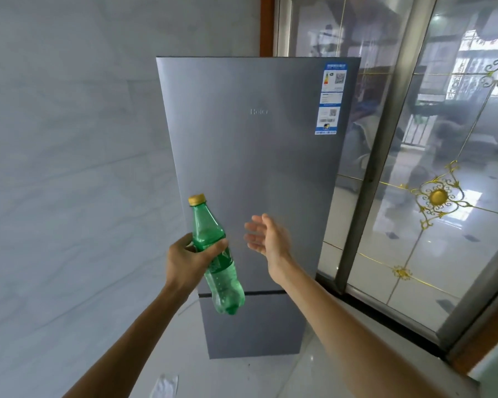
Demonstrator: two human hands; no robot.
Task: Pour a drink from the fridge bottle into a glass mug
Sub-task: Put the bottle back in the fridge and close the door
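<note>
- On my far left I see a pale wall (69, 139) of marble-look panels, running up to the fridge's side.
- Low on the floor, near my left forearm, lies something white and crumpled (166, 386); I cannot tell what it is.
- My left hand (189, 259) grips the green plastic bottle (223, 282) around its middle. The fingers wrap over the front and the thumb is tucked behind.
- The bottle is held in the air in front of the fridge, tilted with its top leaning left. Its yellow cap (197, 199) is on, and its base sits lower right, over the seam between the two fridge doors in my view.
- There is liquid in the bottle, but I cannot read the level for certain.
- The grey two-door fridge (256, 153) stands straight ahead with both the upper and lower door closed. A faint brand mark sits on the upper door.
- My right hand (266, 239) hangs just right of the bottle, apart from it. The palm faces left, the fingers are spread and relaxed, and it holds nothing. It is slightly blurred.
- A blue and white energy label (331, 99) is stuck at the upper right corner of the fridge door.
- To the right is a sliding glass door (457, 282) in a metal frame (385, 145). Thin gold lines and a gold floral ornament (439, 196) cross the panes, which reflect a room.
</note>
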